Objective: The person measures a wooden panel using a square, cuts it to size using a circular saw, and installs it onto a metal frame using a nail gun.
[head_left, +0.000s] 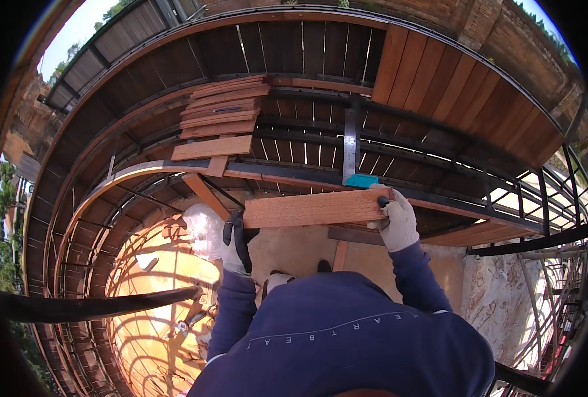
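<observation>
A short reddish-brown wooden plank (314,209) is held level in front of me, one end in each hand. My left hand (236,241), in a white glove with dark fingers, is closed on its left end. At the right end, my right hand (398,221), gloved the same way, grips it with the dark thumb on the upper face. Just beyond that end, a small teal object (361,180) sits by a vertical metal post (351,142); its kind is unclear.
Stacked loose planks (222,109) lie across the curved metal frame ahead. Fitted decking boards (456,79) cover its far right. A clear plastic bag (203,228) lies left of my left hand. A dark curved rail (102,306) crosses the lower left.
</observation>
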### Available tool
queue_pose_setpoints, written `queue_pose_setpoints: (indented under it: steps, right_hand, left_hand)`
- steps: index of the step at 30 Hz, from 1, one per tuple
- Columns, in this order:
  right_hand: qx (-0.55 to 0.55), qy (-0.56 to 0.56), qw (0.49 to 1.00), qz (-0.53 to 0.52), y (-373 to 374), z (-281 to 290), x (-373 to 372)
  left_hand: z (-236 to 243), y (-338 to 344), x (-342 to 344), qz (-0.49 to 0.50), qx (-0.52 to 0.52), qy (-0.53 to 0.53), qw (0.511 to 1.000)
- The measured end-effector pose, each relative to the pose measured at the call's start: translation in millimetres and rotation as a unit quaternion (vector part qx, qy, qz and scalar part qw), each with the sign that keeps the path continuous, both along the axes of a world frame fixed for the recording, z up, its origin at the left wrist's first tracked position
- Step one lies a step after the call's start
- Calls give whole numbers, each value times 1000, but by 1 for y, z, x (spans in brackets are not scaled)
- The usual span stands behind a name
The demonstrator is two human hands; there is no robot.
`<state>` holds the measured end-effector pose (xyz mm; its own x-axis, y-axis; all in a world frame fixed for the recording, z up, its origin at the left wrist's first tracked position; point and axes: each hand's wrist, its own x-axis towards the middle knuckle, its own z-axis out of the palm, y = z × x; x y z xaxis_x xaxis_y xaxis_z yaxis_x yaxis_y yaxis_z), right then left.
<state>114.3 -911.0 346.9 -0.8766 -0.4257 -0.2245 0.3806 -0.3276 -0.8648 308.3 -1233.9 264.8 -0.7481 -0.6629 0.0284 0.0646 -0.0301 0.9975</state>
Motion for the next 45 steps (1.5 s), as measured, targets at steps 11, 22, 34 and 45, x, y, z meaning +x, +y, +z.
queue_pose_setpoints:
  steps: [11,22,34,45]
  right_hand:
    - [29,48,975,-213,-16,23,-17]
    - [4,236,952,-196,-65,49,-52]
    - [487,224,759,-369,47,-94,-98]
    - [667,266,631,-294,51,-104,-131]
  left_hand:
    - [71,22,-145,-129,-562,44,816]
    - [121,-18,-335,-244,-489,197,814]
    - [127,-42,-545,-362,34,121,924]
    - [109,-12,-629,-256,-82,135,954]
